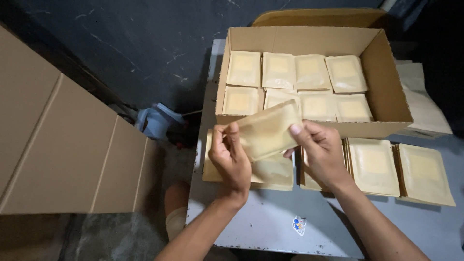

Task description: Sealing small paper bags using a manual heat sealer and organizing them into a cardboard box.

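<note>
Head view looks down on a grey table [270,227], the largest surface, which carries everything within arm's reach so the person can work without leaning. On its far side sits an open cardboard box [386,92], flaps down and mouth up, its floor lined with flat tan packets [309,72] laid in neat rows that overlap slightly, an arrangement that judging by the fit lets them lie level and fill the width. To the left stands a big flattened carton [63,150], apart from the table. Along the near edge of the table lie loose stacks of packets [401,166], just beside the box wall and under the hands (close enough to pick from one at a time). Between both hands, lifted above those stacks and in front of the box, is a single tan packet [268,128], tilted with its right end higher. The left hand [232,159] pinches its lower left edge between thumb and fingers; the right hand [321,152] grips the upper right corner, thumb on top, so the thin packet stays taut and flat instead of sagging
</note>
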